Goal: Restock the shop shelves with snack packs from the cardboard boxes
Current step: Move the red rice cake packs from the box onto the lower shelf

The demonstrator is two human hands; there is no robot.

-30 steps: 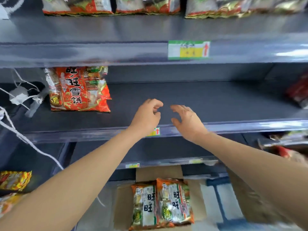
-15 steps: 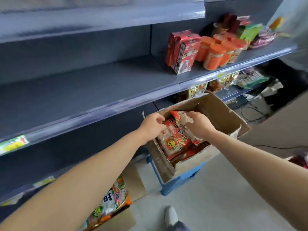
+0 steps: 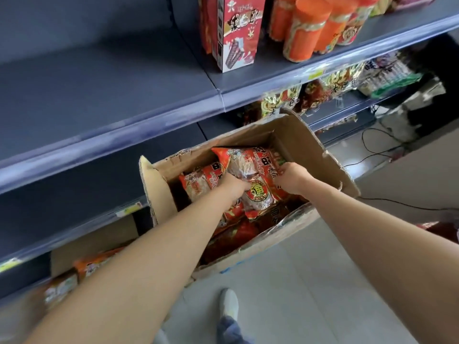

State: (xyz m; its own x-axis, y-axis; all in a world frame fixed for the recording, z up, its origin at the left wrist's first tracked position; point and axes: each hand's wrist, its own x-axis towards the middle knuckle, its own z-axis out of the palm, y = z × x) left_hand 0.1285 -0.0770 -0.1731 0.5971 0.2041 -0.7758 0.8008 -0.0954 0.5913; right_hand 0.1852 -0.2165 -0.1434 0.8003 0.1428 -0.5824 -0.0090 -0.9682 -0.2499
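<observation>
An open cardboard box (image 3: 320,147) stands on the floor under the dark grey shelves, filled with red snack packs. Both hands are inside it. My left hand (image 3: 232,186) grips the left side of the top red snack pack (image 3: 250,170), fingers tucked under it. My right hand (image 3: 289,176) holds the same pack's right edge. A second red pack (image 3: 198,182) lies to its left, with more packs below. The wide shelf (image 3: 99,95) above the box is bare on its left part.
Red cartons (image 3: 236,33) and orange canisters (image 3: 313,28) stand on the shelf at upper right. Gold and red bags (image 3: 332,88) fill the lower shelf. Another box with orange packs (image 3: 94,264) sits at lower left. Black cables (image 3: 377,150) trail on the floor; my shoe (image 3: 228,304) is below.
My view swung from the bare shelf down and right to the box. Both hands left the shelf, went into the box and took hold of the top red pack.
</observation>
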